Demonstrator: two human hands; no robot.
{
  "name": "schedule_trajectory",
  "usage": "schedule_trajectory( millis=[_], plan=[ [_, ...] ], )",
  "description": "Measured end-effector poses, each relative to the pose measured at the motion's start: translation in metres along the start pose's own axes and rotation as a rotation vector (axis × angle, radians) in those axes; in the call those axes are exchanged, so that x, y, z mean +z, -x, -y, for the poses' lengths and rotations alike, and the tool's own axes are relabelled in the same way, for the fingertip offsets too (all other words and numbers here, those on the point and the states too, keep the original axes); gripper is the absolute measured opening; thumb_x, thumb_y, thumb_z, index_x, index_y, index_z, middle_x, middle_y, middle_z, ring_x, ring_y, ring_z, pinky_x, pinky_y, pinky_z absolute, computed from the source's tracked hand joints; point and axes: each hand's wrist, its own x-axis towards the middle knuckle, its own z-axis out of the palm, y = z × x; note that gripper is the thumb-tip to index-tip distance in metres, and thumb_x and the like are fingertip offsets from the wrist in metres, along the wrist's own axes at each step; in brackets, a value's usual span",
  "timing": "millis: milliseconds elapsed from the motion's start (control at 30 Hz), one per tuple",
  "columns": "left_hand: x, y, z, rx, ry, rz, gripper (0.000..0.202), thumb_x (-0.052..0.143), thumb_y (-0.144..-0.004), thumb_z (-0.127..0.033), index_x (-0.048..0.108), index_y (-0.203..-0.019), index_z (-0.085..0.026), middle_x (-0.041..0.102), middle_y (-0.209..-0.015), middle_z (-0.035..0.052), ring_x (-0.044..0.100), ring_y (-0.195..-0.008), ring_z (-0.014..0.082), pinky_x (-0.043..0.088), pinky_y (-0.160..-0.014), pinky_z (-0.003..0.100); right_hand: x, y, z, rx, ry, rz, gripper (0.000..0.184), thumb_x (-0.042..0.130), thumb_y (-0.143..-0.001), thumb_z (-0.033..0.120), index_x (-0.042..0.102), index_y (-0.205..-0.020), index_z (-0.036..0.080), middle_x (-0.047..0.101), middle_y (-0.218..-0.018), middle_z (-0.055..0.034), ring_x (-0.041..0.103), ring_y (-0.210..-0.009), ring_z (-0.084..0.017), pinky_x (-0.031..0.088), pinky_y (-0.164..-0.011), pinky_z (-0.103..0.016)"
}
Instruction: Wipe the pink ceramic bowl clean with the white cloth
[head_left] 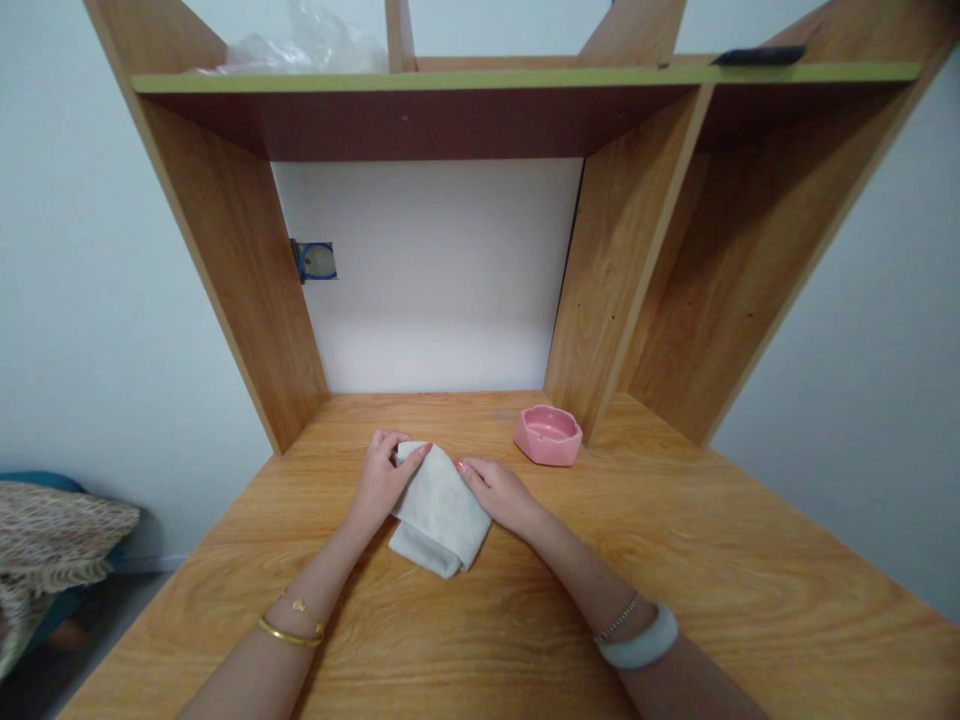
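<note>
A folded light-grey cloth (444, 505) is between my two hands, low over the wooden desk. My left hand (385, 472) grips its upper left edge, with the thumb on top and the other fingers partly behind it. From the other side, my right hand (496, 492) pinches the upper right edge, its fingers mostly hidden beneath the cloth. One folded layer hangs out at the lower left of the cloth. Whether the cloth touches the desk I cannot tell. Beyond my right hand a pink faceted ashtray (549, 436) stands on the desk, apart from it.
The wooden desk (450, 660) carries a hutch with upright panels (600, 290) and an upper shelf (450, 80). Clear plastic (307, 45) and a dark flat object (759, 56) lie on that shelf. A wall box (319, 261) shows at the back. Left of the desk is a fringed woven cover (60, 540).
</note>
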Motion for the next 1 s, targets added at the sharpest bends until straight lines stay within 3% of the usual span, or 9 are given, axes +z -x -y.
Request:
schedule_trajectory(
  millis=[100, 200, 333, 533, 733, 1000],
  plan=[
    [0.0, 0.0, 0.0, -0.021, -0.014, -0.032, 0.022, 0.061, -0.07, -0.04, 0.057, -0.072, -0.019, 0.046, -0.075, -0.0001, 0.046, -0.071, 0.0165, 0.037, -0.067, 0.027, 0.002, -0.003, -0.002, 0.053, -0.318, -0.01, 0.032, 0.041, -0.084, 0.039, 0.061, -0.09, 0.016, 0.066, -0.085, -0.0042, 0.057, -0.075, -0.015, 0.041, -0.065, -0.025],
    [0.001, 0.0, -0.001, -0.038, -0.015, -0.017, 0.023, 0.061, -0.069, -0.042, 0.057, -0.071, -0.019, 0.046, -0.075, 0.0, 0.046, -0.07, 0.0163, 0.037, -0.066, 0.027, 0.002, -0.005, -0.005, 0.154, -0.436, -0.031, 0.026, 0.052, -0.076, 0.034, 0.06, -0.09, 0.014, 0.063, -0.075, -0.0019, 0.053, -0.064, -0.013, 0.04, -0.057, -0.023],
    [0.003, 0.0, 0.003, -0.085, -0.04, 0.024, 0.028, 0.059, -0.069, -0.046, 0.058, -0.073, -0.018, 0.047, -0.078, 0.0016, 0.047, -0.072, 0.017, 0.038, -0.067, 0.028, -0.001, -0.008, -0.009, 0.177, -0.36, -0.107, 0.013, 0.054, -0.071, 0.025, 0.059, -0.078, 0.015, 0.055, -0.066, 0.0016, 0.047, -0.057, -0.01, 0.037, -0.054, -0.022],
    [0.002, -0.002, 0.013, -0.187, -0.08, 0.2, 0.031, 0.048, -0.074, -0.043, 0.061, -0.075, -0.016, 0.055, -0.082, 0.0062, 0.05, -0.087, 0.0216, 0.034, -0.084, 0.034, -0.002, -0.009, -0.014, 0.111, -0.214, -0.243, 0.005, 0.056, -0.066, 0.016, 0.059, -0.07, 0.017, 0.052, -0.072, 0.0001, 0.047, -0.066, -0.012, 0.039, -0.065, -0.026],
    [0.0, -0.003, 0.014, -0.235, -0.028, 0.268, 0.023, 0.046, -0.071, -0.037, 0.057, -0.071, -0.016, 0.057, -0.08, 0.0062, 0.052, -0.086, 0.0225, 0.036, -0.08, 0.033, 0.002, -0.008, -0.018, 0.087, -0.202, -0.274, 0.006, 0.054, -0.066, 0.015, 0.058, -0.07, 0.018, 0.052, -0.072, 0.0006, 0.048, -0.067, -0.012, 0.04, -0.066, -0.027],
    [0.0, -0.001, 0.012, -0.218, 0.078, 0.222, 0.019, 0.042, -0.066, -0.029, 0.057, -0.068, -0.017, 0.06, -0.079, 0.0054, 0.054, -0.086, 0.0221, 0.037, -0.08, 0.031, 0.002, -0.01, -0.023, 0.14, -0.261, -0.32, 0.006, 0.051, -0.063, 0.017, 0.057, -0.065, 0.018, 0.052, -0.067, 0.0014, 0.049, -0.065, -0.013, 0.039, -0.066, -0.027]
  ],
)
